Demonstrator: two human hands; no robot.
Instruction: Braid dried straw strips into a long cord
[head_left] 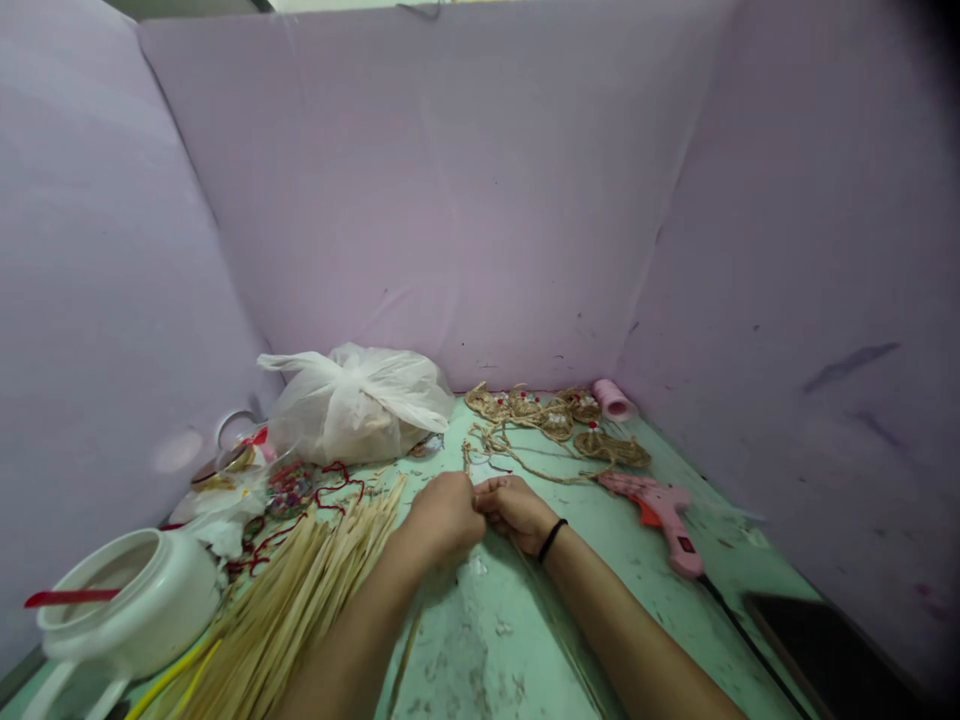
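My left hand (447,515) and my right hand (519,514) meet over the middle of the table, fingers closed in a pinch. Between them is a thin straw cord (466,458), which runs up from the fingertips toward the back. Loose straw strands (562,625) trail from beneath my right hand toward the front edge, and another strand (405,655) hangs below my left. The exact grip of the left fingers is partly hidden. A bundle of flat dry straw (300,590) lies left of my left forearm.
Coiled straw pieces with red and white beads (556,418) lie at the back beside a pink thread spool (615,400). A pink glue gun (664,515) and a dark flat object (821,650) are right. Left are a white plastic bag (360,400), red yarn (341,487) and a white pot (142,600).
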